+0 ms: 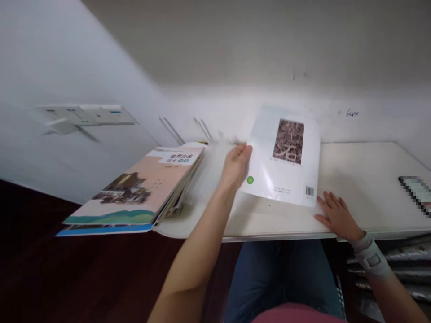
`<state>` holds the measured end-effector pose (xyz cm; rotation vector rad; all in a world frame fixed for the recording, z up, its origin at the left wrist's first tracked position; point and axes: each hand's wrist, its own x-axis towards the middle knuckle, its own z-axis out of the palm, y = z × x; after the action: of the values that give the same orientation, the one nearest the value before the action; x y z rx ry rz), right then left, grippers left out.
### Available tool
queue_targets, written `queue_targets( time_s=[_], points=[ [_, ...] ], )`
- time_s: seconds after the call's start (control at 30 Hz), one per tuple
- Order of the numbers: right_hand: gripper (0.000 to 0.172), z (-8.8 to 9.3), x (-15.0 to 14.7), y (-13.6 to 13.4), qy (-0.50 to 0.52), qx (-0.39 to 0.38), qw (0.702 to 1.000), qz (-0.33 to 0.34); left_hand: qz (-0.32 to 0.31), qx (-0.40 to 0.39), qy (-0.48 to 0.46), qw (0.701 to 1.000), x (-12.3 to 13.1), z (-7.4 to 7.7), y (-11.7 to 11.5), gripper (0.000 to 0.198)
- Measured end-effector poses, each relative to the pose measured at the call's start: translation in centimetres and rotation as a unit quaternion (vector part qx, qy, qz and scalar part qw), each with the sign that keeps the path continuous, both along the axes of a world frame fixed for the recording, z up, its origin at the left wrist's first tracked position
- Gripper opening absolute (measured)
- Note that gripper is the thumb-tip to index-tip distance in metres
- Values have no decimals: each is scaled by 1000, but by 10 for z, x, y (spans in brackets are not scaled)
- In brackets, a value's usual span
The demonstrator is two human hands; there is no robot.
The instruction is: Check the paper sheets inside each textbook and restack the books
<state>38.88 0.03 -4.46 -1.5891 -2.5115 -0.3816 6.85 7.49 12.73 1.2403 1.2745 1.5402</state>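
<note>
My left hand (236, 165) pinches the left edge of a thin white book (262, 170), which is tilted up above the desk. Its back cover faces me, with a dark brown picture, a green round mark and a barcode. My right hand (336, 214) rests palm down on the desk (357, 179), fingers spread, just off the book's lower right corner. A grey wrist support wraps that arm. To the left lies a stack of books, topped by a pink-orange textbook (134, 188) with a building picture.
The stack overhangs the desk's left front edge. A wall socket panel (87, 115) with a plug is on the left wall. At the far right lies a pixelated phone-like object (417, 193). Silvery wrapped items (404, 273) sit below the desk at right.
</note>
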Motion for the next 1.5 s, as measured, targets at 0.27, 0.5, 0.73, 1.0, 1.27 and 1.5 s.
queue_targets(
  time_s=[0.27,0.5,0.73,1.0,1.27,1.5],
  points=[
    [58,1,10,-1,12,-25,1000,14,6,-212,73,974,-50,-92,-1,37],
    [59,6,14,-1,5,-36,999,14,39,-230,300,925,-83,-95,-8,34],
    [57,4,13,-5,-1,-30,999,11,140,-151,665,718,-52,-103,-31,66],
    [57,-1,14,-6,6,-22,1000,12,146,-200,693,677,-32,-124,-49,80],
    [55,4,14,-4,5,-32,999,6,158,-181,656,715,-30,-96,-52,54],
    [52,36,-31,-1,365,-118,922,51,-124,-70,427,893,21,-32,-56,51]
  ],
)
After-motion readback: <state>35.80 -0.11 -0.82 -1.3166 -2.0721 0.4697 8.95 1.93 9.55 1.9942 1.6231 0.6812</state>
